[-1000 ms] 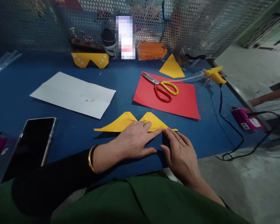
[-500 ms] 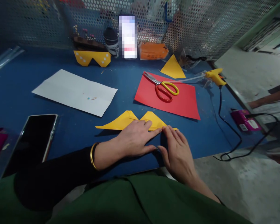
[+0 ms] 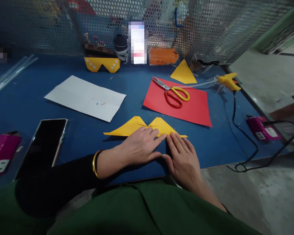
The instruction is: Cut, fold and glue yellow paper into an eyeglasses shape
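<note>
A folded sheet of yellow paper (image 3: 126, 128) with two peaks lies on the blue table (image 3: 88, 137) in front of me. My left hand (image 3: 140, 146) rests on its lower middle, palm down with the fingers stretched out. Flat against the lower right edge of the paper lie the fingertips of my right hand (image 3: 183, 156), its fingers extended side by side. The two thumbs almost meet below the paper. Part of the lower edge is hidden under my hands.
Red paper (image 3: 196, 107) with scissors (image 3: 172, 94) on it lies beyond my right hand. White paper (image 3: 85, 98), a phone (image 3: 46, 140), a yellow paper mask (image 3: 103, 64), a yellow paper triangle (image 3: 184, 72), a corded glue gun (image 3: 229, 81) and purple power sockets (image 3: 263, 128) surround the work.
My right hand has slid slightly left along the paper's lower edge, and its fingers lie flatter. My left hand stays on the paper. The camera view has shifted a little.
</note>
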The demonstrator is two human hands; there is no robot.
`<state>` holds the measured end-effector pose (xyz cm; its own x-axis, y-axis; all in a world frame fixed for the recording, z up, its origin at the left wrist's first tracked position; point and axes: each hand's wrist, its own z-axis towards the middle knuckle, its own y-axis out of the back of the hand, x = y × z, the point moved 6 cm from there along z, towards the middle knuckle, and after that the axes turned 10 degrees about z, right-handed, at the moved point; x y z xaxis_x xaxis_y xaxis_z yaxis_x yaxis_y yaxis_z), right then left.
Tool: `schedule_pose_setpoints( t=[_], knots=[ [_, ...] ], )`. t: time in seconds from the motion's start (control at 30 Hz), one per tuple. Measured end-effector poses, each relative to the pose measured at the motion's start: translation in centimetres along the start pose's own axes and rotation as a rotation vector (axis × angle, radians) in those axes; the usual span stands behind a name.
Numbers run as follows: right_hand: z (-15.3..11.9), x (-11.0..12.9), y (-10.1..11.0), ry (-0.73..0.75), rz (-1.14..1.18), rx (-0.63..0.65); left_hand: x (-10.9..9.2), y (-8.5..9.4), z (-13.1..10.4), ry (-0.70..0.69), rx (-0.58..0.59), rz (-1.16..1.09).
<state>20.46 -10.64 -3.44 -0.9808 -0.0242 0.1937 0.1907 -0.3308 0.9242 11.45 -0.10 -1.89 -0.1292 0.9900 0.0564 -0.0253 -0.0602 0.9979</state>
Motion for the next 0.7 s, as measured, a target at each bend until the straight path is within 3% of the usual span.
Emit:
schedule_pose_setpoints(
  t=[0.17, 0.33, 0.53, 0.7],
  knots=[
    [0.1, 0.1, 0.2, 0.01, -0.039, -0.017, -0.1, 0.0, 0.3, 0.006, -0.032, 0.005],
    [0.1, 0.3, 0.3, 0.03, -0.063, -0.022, 0.9, 0.1, -0.8, 0.073, -0.163, 0.022],
    [0.2, 0.6, 0.7, 0.062, -0.072, -0.039, 4.3, 0.0, -3.4, 0.426, -0.313, -0.237],
    [0.7, 1.2, 0.8, 0.06, -0.094, -0.069, 5.4, -0.5, -3.6, 0.61, -0.202, -0.351]
  ],
)
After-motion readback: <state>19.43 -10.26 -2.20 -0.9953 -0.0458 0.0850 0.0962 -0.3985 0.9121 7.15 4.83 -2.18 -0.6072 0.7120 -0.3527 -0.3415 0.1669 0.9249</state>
